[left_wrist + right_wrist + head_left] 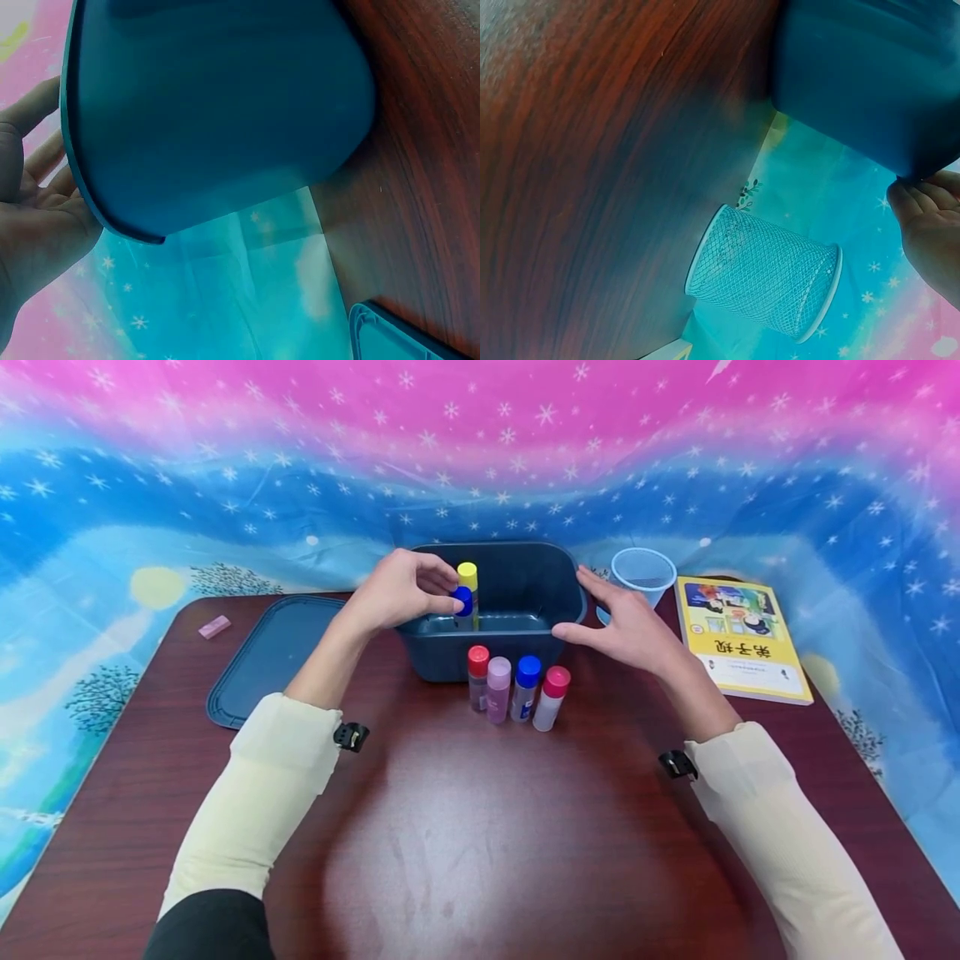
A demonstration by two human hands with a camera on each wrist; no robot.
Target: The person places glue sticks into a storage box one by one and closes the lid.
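Observation:
A dark blue plastic bin [495, 657] stands toward the back of the table. My left hand [405, 589] reaches over its left rim and pinches the blue cap of a small tube [463, 602] inside it. Right beside that tube, a yellow-capped tube [468, 575] stands upright in the bin. The right hand [622, 618] rests on the bin's right end, fingers straight and spread, thumb at the front rim. In the left wrist view the bin's wall hides the tubes. Before the bin stand a red-capped tube [478, 678], a pink tube [498, 690], another blue-capped tube [526, 688] and a rose-capped tube [551, 698].
Left of the bin lies a flat blue lid [262, 647], with a pink eraser-like block [214, 627] near the table's left edge. A light blue mesh cup [765, 270] stands behind the right hand. Further right is a yellow book [750, 643]. Printed cloth hangs behind the table.

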